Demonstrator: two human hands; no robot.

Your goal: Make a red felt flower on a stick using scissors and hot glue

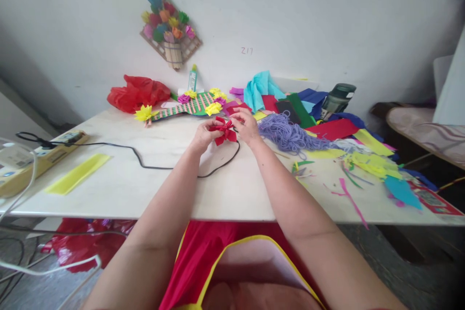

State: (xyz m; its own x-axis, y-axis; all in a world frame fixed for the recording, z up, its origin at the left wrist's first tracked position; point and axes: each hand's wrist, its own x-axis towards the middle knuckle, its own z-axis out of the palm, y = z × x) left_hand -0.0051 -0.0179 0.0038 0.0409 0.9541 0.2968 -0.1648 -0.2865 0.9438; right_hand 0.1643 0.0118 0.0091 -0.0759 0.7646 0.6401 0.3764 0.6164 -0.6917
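Head view, and here's the red flower (pixel 225 131) over the table (pixel 232 198), well in from its near edge, left hand (pixel 206 135) pinching one side, right hand (pixel 246 125) the other, and it looks light, soft, easily creased, best gripped gently at its gathered centre.

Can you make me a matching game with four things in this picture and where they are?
Things:
1. Red flower
2. Yarn
3. Power strip
4. Flower basket

Places:
A. Up on the wall
B. At the fingertips of the left hand and right hand
C. Table's left end
D. Tangled beside the right hand

Pairs: 1-B, 2-D, 3-C, 4-A
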